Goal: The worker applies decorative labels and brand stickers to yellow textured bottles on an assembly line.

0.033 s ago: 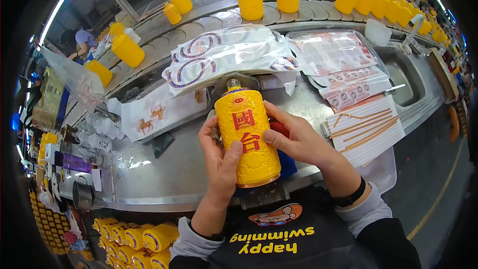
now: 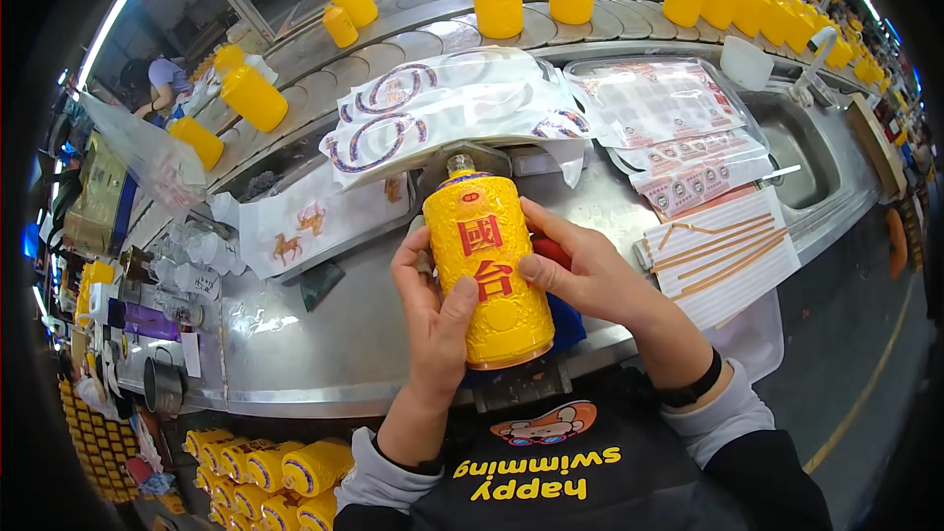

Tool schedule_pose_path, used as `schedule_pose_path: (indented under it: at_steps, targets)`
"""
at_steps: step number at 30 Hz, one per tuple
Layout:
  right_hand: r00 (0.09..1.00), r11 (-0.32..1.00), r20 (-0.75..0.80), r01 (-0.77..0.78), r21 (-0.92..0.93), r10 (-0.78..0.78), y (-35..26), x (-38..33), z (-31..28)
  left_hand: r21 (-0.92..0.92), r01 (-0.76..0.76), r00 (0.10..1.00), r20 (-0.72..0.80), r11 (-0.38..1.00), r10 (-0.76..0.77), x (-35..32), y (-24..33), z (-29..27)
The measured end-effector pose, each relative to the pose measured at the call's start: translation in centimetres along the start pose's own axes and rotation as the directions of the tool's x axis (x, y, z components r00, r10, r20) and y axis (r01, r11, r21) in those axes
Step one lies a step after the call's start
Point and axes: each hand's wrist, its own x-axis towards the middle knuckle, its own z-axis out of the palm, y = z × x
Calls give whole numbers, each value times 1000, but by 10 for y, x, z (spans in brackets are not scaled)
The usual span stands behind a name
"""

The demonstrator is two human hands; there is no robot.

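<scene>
So both thumbs are pressed flat on the front of the yellow bottle (image 2: 482, 329), dead centre of the frame, left hand (image 2: 433, 310) wrapping one side and right hand (image 2: 585, 280) the other, fingers spread about as wide as the bottle's body and gripping it between them. Can't see the fingertips tucked behind it, so no idea how hard the squeeze is. As for progress, I'd call this one pretty far along: the red characters and small red emblem are already on the front, and there's a blue patterned ring round the shoulder. The raised circle low on the front is bare yellow and the neck has no cap. Back side is hidden, so can't say what's left there. Just above sit the blue ring decal sheets (image 2: 452, 103), with the horse decal sheet (image 2: 305, 226) left of centre and the gold strip sheet (image 2: 723, 256) at right. Further out, the bottles on the conveyor (image 2: 495, 0) along the top look plain, while the stacked bottles (image 2: 317, 467) at lower left show ringed shoulders.
</scene>
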Motion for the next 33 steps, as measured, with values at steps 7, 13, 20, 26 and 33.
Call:
schedule_pose_path:
  at_steps: [7, 13, 20, 26, 33]
  targets:
    - [999, 1000, -27, 28, 11, -28, 1, 2, 2, -19, 8, 1000, 1, 1000, -8, 2, 1, 1]
    - [1000, 999, 0, -13, 48, 13, -2, 3, -1, -63, 9, 1000, 14, 998, -9, 3, 0, 1]
    - [999, 998, -13, 41, 40, -40, -3, 4, 2, 35, -9, 1000, 3, 999, 9, 4, 0, 2]
    - [998, 995, -15, 57, -76, -58, -9, 3, -4, 41, -18, 1000, 12, 999, 17, 2, 0, 2]
    - [938, 763, 34, 301, -572, -344, -36, 6, -5, 45, -37, 999, 12, 998, 36, 2, -3, 3]
